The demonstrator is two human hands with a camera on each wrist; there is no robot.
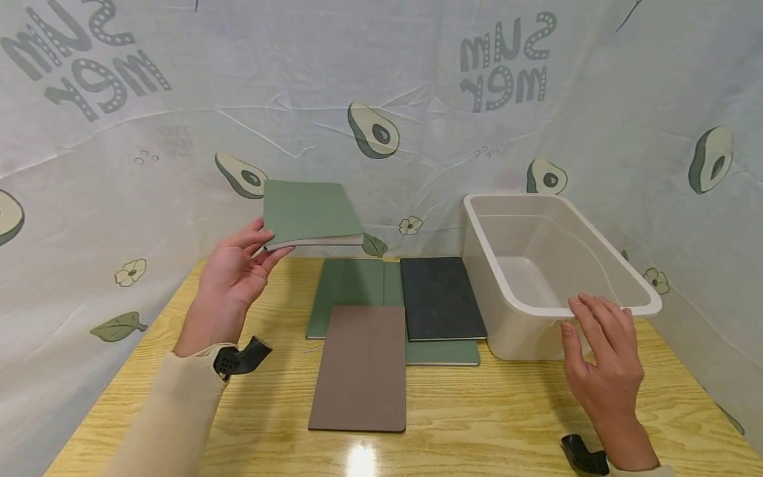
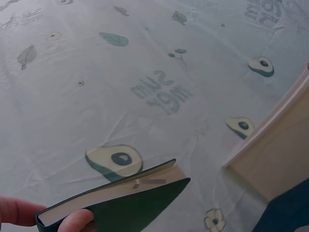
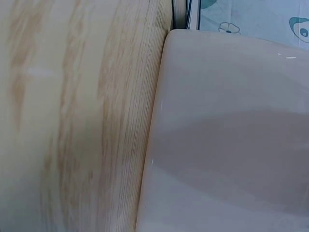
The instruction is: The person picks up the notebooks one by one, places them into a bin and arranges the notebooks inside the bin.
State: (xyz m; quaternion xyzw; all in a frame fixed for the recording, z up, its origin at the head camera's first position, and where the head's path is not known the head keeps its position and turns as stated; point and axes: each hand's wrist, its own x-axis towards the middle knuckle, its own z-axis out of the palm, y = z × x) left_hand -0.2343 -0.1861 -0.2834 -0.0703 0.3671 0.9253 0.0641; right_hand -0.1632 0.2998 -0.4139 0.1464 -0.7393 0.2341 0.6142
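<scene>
My left hand (image 1: 234, 273) pinches a green hardcover notebook (image 1: 312, 212) by its near left corner, holding it up above the table. In the left wrist view the thumb and a finger grip the spine end of this notebook (image 2: 140, 205); its pages fan slightly apart and a short ribbon strip lies among them. My right hand (image 1: 608, 358) has its fingertips at the front rim of a pale plastic bin (image 1: 507, 291), fingers loosely extended. The right wrist view shows only the bin's outer wall (image 3: 231, 135) beside the wood, with the hand hidden.
A brown notebook (image 1: 360, 371) lies in front, overlapping a green notebook (image 1: 346, 285) behind it. A black notebook (image 1: 444, 298) lies on another green notebook (image 1: 444, 352), next to the bin. All rest on a wooden table (image 1: 268, 417) backed by a printed curtain (image 1: 286, 79).
</scene>
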